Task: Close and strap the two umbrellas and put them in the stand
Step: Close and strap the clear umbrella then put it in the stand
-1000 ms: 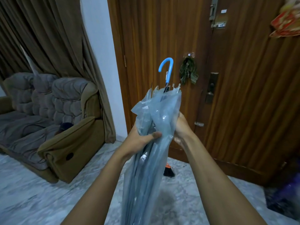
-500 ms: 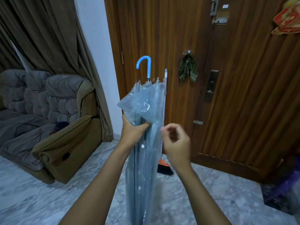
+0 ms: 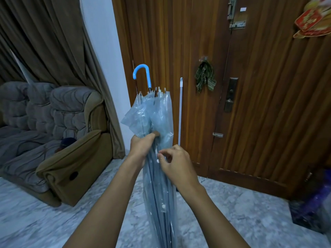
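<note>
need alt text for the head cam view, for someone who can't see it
Two bare hands hold a folded clear umbrella with a blue hook handle pointing up: the left hand grips the bunched canopy while the right hand pinches at it just below. Behind are a wooden door, a brown armchair and a marble floor.

Entrance area with wooden double door (image 3: 259,86), sofa and marble floor.

A grey-white marble floor (image 3: 241,208) is seen across the near ground. On the far left, brown curtains (image 3: 46,42) are hung full height beside a narrow white wall strip (image 3: 105,51). A padded grey and olive sofa (image 3: 59,140) is placed below the curtains, at left. The far wall is taken up by the ribbed door, fitted with a bolt (image 3: 236,15) at the top, a handle plate (image 3: 231,94) and a small latch (image 3: 217,135). A green cloth (image 3: 205,76) is hung on the door, and a white pole (image 3: 180,108) is leaned upright against it. A red and gold ornament (image 3: 311,20) is seen at the upper right. Lighting is dim and even.
</note>
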